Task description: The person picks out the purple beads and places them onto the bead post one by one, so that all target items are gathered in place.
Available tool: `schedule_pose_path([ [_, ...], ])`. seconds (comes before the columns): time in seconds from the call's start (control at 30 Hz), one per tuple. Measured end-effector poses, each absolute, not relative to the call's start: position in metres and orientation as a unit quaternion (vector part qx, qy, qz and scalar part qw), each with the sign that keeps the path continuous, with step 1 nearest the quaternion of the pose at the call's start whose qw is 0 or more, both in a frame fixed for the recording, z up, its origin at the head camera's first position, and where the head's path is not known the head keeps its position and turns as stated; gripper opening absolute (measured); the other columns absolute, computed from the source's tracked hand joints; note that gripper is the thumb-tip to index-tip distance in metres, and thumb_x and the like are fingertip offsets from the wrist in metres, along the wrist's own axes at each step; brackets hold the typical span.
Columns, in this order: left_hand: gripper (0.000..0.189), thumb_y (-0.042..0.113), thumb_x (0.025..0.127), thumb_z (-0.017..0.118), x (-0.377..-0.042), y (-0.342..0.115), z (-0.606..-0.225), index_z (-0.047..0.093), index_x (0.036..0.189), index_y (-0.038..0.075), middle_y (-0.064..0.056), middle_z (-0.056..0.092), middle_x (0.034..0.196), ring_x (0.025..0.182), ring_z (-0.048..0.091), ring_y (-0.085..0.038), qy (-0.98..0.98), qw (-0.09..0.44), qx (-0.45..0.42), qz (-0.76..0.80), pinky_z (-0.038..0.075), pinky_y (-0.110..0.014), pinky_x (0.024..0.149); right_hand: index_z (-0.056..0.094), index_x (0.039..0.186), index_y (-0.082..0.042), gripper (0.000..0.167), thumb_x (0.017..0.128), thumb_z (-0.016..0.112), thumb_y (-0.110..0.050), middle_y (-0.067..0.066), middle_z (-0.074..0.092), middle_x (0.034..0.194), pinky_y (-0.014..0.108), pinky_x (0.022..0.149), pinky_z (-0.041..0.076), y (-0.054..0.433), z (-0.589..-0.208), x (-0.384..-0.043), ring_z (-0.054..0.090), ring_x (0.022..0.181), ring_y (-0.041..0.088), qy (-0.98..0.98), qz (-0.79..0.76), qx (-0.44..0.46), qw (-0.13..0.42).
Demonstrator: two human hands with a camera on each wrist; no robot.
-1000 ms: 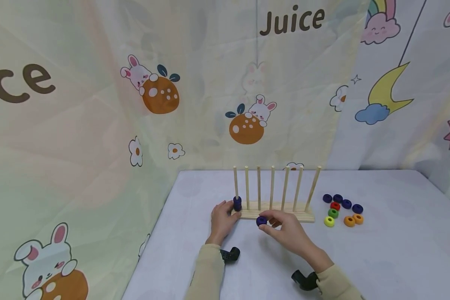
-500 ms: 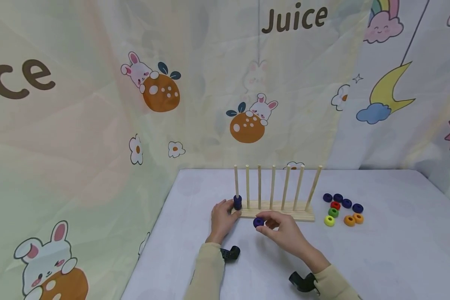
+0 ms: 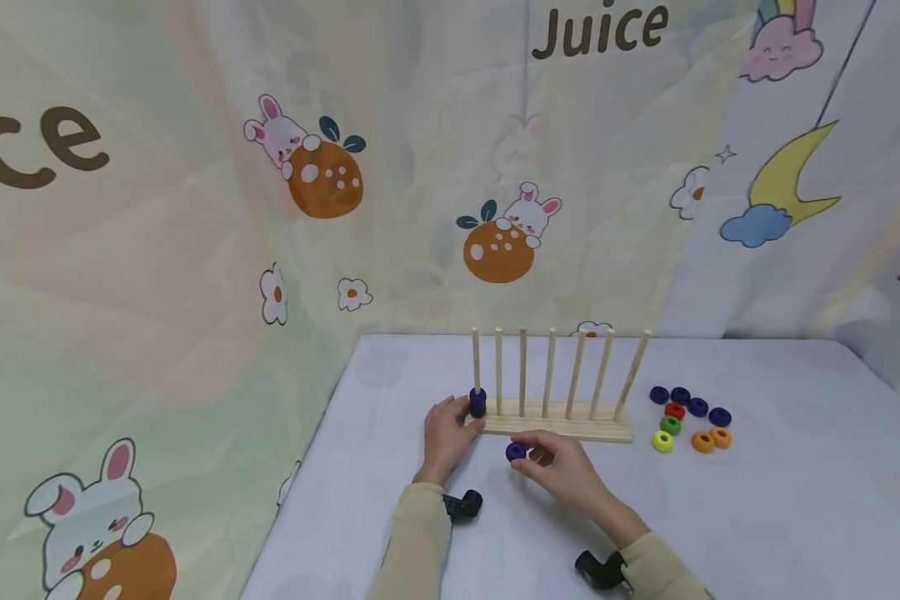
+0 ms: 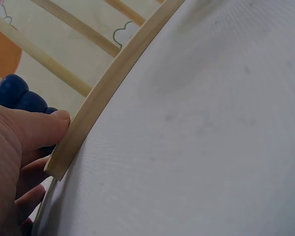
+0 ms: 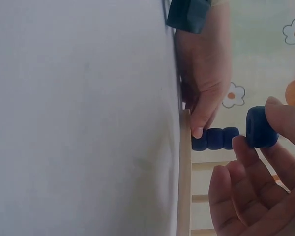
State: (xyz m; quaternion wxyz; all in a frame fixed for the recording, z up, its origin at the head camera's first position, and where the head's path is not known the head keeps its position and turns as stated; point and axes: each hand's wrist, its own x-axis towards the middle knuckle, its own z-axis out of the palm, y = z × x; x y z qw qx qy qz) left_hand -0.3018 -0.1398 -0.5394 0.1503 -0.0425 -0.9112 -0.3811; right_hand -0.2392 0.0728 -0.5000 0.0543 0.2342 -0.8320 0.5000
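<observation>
A wooden peg rack [image 3: 558,427] with several upright pegs stands on the table. Stacked dark blue beads [image 3: 477,403] sit at the bottom of its leftmost peg; the right wrist view shows three. My left hand [image 3: 446,437] grips the rack's left end, thumb on the base [image 4: 99,93] beside the lowest bead and fingers around the end. In front of the rack, my right hand [image 3: 562,471] pinches another dark blue bead [image 5: 259,127] between thumb and fingertips, its hole facing the head camera. That bead is apart from the stack and the pegs.
Right of the rack lie loose beads: several dark blue ones [image 3: 697,407], a red one [image 3: 674,411], a green one [image 3: 670,425], a yellow one [image 3: 662,442] and two orange ones [image 3: 703,442]. A printed cloth [image 3: 412,167] hangs behind the white-covered table [image 3: 802,492].
My right hand, still pinching the bead, has drawn slightly left and toward me, away from the rack. The left hand stays at the rack's end, and the head view has shifted a little.
</observation>
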Motion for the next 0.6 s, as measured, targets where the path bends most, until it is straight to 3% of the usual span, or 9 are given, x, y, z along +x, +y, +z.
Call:
schedule_pose_path([
  [0.13,0.045,0.025,0.082,0.077,-0.302,-0.138,-0.540,0.068,0.120,0.002,-0.009,0.069,0.120,0.127,0.052,-0.030,-0.911,0.152,-0.048,-0.382,0.027,-0.051,0.114,0.070,0.112,-0.002,0.034,0.081,0.079,-0.013,0.001,0.072,0.095,0.023,0.064,0.056,0.073,-0.505,-0.238,0.062,0.075,0.008,-0.825,0.513,0.228,0.067],
  [0.37,0.047,0.025,0.083,0.077,-0.303,-0.137,-0.538,0.066,0.122,0.001,-0.010,0.068,0.121,0.128,0.051,-0.030,-0.912,0.149,-0.045,-0.380,0.026,-0.049,0.115,0.071,0.112,-0.008,0.034,0.080,0.080,-0.009,-0.003,0.071,0.091,0.024,0.064,0.056,0.068,-0.503,-0.237,0.063,0.073,0.009,-0.820,0.536,0.182,0.088],
  [0.6,0.045,0.024,0.082,0.076,-0.302,-0.139,-0.539,0.067,0.121,0.003,-0.008,0.069,0.121,0.128,0.051,-0.030,-0.912,0.154,-0.033,-0.379,0.026,-0.049,0.115,0.069,0.116,-0.005,0.036,0.083,0.078,-0.013,-0.001,0.071,0.095,0.025,0.067,0.056,0.062,-0.495,-0.243,0.064,0.076,0.012,-0.824,0.532,0.180,0.072],
])
